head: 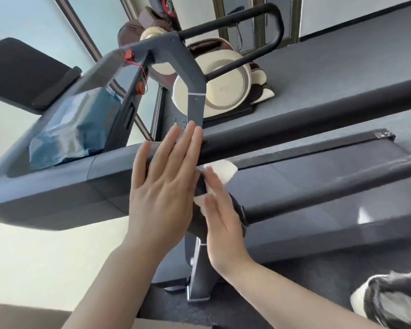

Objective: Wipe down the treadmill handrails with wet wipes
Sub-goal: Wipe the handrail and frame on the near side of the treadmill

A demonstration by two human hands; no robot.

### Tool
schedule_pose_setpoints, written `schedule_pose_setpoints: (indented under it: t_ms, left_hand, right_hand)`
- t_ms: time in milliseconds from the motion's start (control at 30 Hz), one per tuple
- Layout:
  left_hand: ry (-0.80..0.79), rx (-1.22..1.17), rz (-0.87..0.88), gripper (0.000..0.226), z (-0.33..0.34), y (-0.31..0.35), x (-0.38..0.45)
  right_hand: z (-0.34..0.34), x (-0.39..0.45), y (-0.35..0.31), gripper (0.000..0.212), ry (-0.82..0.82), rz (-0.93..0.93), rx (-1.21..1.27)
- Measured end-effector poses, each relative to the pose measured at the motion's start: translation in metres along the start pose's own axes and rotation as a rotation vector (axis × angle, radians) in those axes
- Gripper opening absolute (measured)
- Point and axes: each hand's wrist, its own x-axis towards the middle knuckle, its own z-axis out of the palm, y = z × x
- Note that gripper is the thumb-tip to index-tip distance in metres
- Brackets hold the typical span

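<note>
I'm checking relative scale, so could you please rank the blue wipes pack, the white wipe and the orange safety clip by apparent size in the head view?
1. blue wipes pack
2. white wipe, partly hidden by the right hand
3. orange safety clip, farther from the camera

A wipes pack (pixel 76 129) lies on the treadmill console (pixel 57 186), left of the handrail (pixel 294 129).
</note>
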Motion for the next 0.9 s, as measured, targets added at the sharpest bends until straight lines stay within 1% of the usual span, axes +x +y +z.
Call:
schedule_pose_setpoints:
  t_ms: [33,67,100,133,167,200,233,267,300,367,433,467,533,600,633,733,800,833,900]
  left_hand:
    - [0.03,-0.007,0.0,0.057,0.004,0.002,-0.002]
    - [0.054,-0.01,0.008,0.06,0.009,0.003,-0.005]
    - [0.072,-0.002,0.021,0.063,0.011,0.002,-0.008]
    - [0.084,0.018,0.037,0.065,0.014,0.001,-0.01]
    - [0.093,0.039,0.051,0.067,0.015,0.0,-0.012]
    - [0.102,0.056,0.057,0.069,0.017,0.0,-0.012]
    - [0.114,0.066,0.054,0.069,0.019,0.0,-0.012]
    - [0.134,0.072,0.049,0.068,0.02,0.001,-0.012]
    - [0.153,0.076,0.049,0.066,0.022,0.001,-0.011]
    - [0.174,0.083,0.077,0.064,0.026,-0.001,-0.011]
    - [0.178,0.096,0.152,0.068,0.03,-0.003,-0.013]
    - [0.168,0.112,0.2,0.072,0.031,-0.004,-0.014]
    - [0.171,0.147,0.256,0.076,0.036,-0.003,-0.017]
    - [0.198,0.157,0.252,0.072,0.044,0.0,-0.019]
    - [0.208,0.17,0.248,0.07,0.05,0.003,-0.021]
    - [0.16,0.265,0.286,0.068,0.063,0.009,-0.03]
    - [0.125,0.283,0.312,0.061,0.065,0.009,-0.033]
    - [0.111,0.273,0.317,0.055,0.064,0.009,-0.034]
    - [0.088,0.256,0.322,0.042,0.061,0.012,-0.032]
  right_hand:
    - [0.006,0.002,-0.01,0.045,-0.067,-0.088,0.014]
    - [0.007,0.001,-0.01,0.046,-0.11,-0.153,-0.031]
    - [0.002,0.0,0.0,0.048,-0.124,-0.197,-0.127]
    - [-0.008,-0.001,0.017,0.05,-0.102,-0.182,-0.214]
    - [-0.019,-0.004,0.033,0.05,-0.068,-0.088,-0.265]
    - [-0.027,-0.007,0.039,0.049,-0.036,0.042,-0.251]
    - [-0.033,-0.009,0.041,0.047,-0.031,0.119,-0.239]
    - [-0.033,-0.009,0.035,0.047,-0.045,0.139,-0.217]
    - [-0.028,-0.006,0.026,0.049,-0.07,0.094,-0.223]
    - [-0.015,0.001,0.006,0.053,-0.157,-0.054,-0.218]
    - [-0.017,0.006,0.007,0.053,-0.22,-0.156,-0.307]
    - [-0.026,0.008,0.018,0.054,-0.241,-0.162,-0.348]
    - [-0.051,0.009,0.04,0.055,-0.256,-0.089,-0.426]
    - [-0.066,0.003,0.05,0.051,-0.274,0.02,-0.435]
    - [-0.065,0.001,0.048,0.049,-0.28,0.036,-0.411]
    - [-0.046,0.003,0.033,0.053,-0.288,-0.081,-0.347]
    - [-0.054,0.004,0.04,0.055,-0.31,-0.16,-0.473]
    - [-0.067,0.004,0.047,0.056,-0.294,-0.203,-0.592]
    - [-0.095,0.001,0.062,0.061,-0.253,-0.271,-0.925]
